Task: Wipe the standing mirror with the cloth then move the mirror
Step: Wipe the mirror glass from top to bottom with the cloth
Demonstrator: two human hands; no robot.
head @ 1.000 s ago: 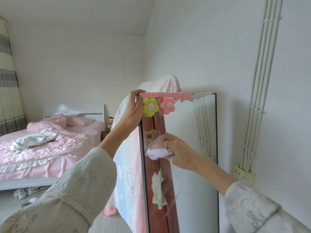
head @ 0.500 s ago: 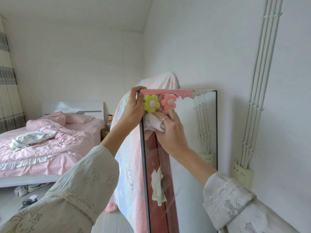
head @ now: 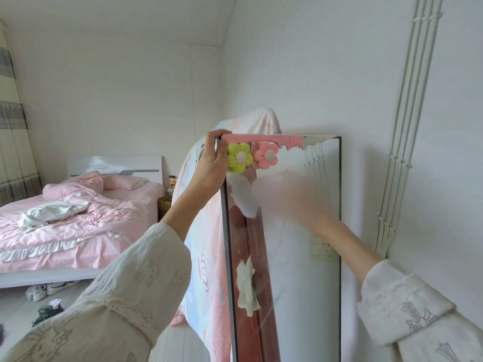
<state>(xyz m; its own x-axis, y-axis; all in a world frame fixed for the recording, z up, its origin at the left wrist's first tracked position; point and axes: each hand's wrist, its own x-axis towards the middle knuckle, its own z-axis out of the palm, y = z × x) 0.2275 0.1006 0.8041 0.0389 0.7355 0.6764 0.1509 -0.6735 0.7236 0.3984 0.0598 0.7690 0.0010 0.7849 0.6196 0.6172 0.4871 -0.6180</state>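
A bedroom seen from the wearer's head. At far left a bed [head: 78,220] with rumpled pink covers stands against the back wall, with shoes [head: 49,288] on the floor at its near edge. Toward the middle, the left hand [head: 211,163] is wrapped around the top left corner of the mirror [head: 300,270], fingers curled over the frame's edge. The mirror stands upright on the floor beside the right-hand wall, with a pink-draped shape [head: 206,257] just behind its left edge. A yellow flower [head: 239,157] and a pink flower [head: 265,154] sit at the mirror's top left corner. Below them, a white cloth [head: 244,198] is pressed to the glass near the left edge. The right hand [head: 290,199] is blurred with motion; it meets the cloth, but how its fingers grip cannot be told.
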